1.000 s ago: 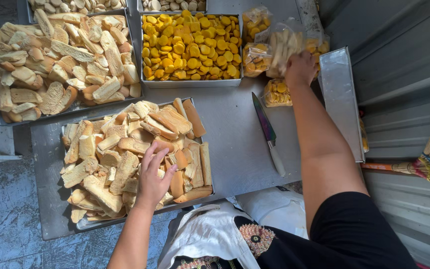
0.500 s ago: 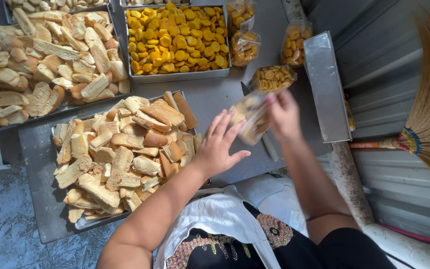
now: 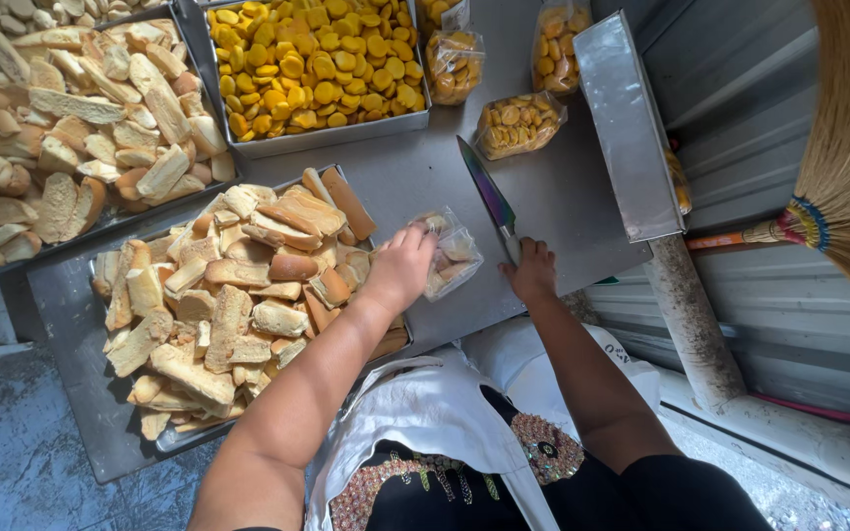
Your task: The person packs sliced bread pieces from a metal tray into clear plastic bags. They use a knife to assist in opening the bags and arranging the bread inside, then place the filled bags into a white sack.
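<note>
My left hand (image 3: 400, 267) grips the left edge of a small clear plastic bag (image 3: 455, 258) with a few pale rusk pieces inside. The bag lies on the steel table (image 3: 543, 197) beside the near tray of rusks (image 3: 238, 285). My right hand (image 3: 533, 270) is curled over the handle of a long knife (image 3: 487, 189), whose blade lies flat on the table and points away from me. The two hands are a short gap apart, with the bag between them.
A second tray of rusks (image 3: 71, 128) sits at far left. A tray of small yellow biscuits (image 3: 317, 69) is at the back, with filled bags of them (image 3: 518, 123) beside it. An upturned steel tin (image 3: 627, 128) and a broom (image 3: 838, 197) are at right.
My right hand carried the bag from the far packets down to the table front, released it and moved onto the knife handle. My left hand left the rusk tray and took the bag.
</note>
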